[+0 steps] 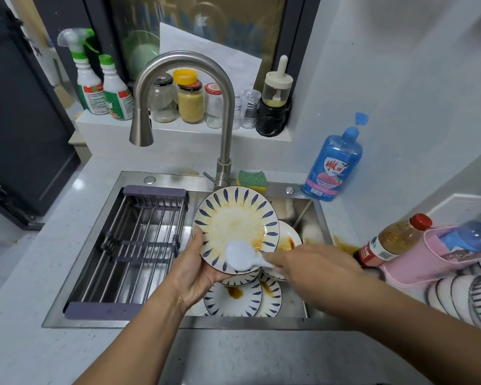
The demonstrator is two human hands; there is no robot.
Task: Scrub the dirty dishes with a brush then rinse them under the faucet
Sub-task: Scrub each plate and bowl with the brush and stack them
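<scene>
My left hand (197, 270) grips the lower left rim of a white plate with blue leaf marks (233, 220), tilted up over the sink and smeared with orange sauce. My right hand (308, 262) holds the handle of a white dish brush (240, 258), whose head presses on the plate's lower part. Several more dirty plates (233, 298) lie stacked in the sink below. The steel faucet (184, 79) arches above, its spout to the left of the plate; no water runs.
A purple-ended drying rack (139, 245) spans the sink's left half. A green-yellow sponge (252, 179) and blue soap bottle (335, 165) stand behind the sink. A sauce bottle (386, 240), pink holder (428, 259) and stacked bowls (469, 298) crowd the right counter. Jars line the sill.
</scene>
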